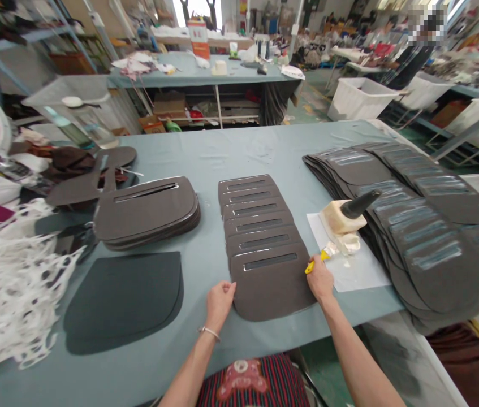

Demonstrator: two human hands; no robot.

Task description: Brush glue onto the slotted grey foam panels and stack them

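Observation:
Overlapping dark brown panels with slots (271, 291) lie in a column at the middle of the table. My left hand (221, 299) has its fingers closed at the left edge of the nearest panel. In my right hand (320, 277), by that panel's right edge, is a yellow-handled brush (316, 263). White paste covers its bristles, which point at a lump of paste (347, 243) on a white sheet (360, 268). Behind the lump stands a cream block-shaped container (337, 216) with a black handle-like piece (361, 203) leaning out of it.
Stacked brown panels (426, 243) cover the right side. Another slotted stack (148, 212) and dark green pieces (131, 297) lie to the left, beside white netted scrap (5, 282). A person (413, 56) is at the back right.

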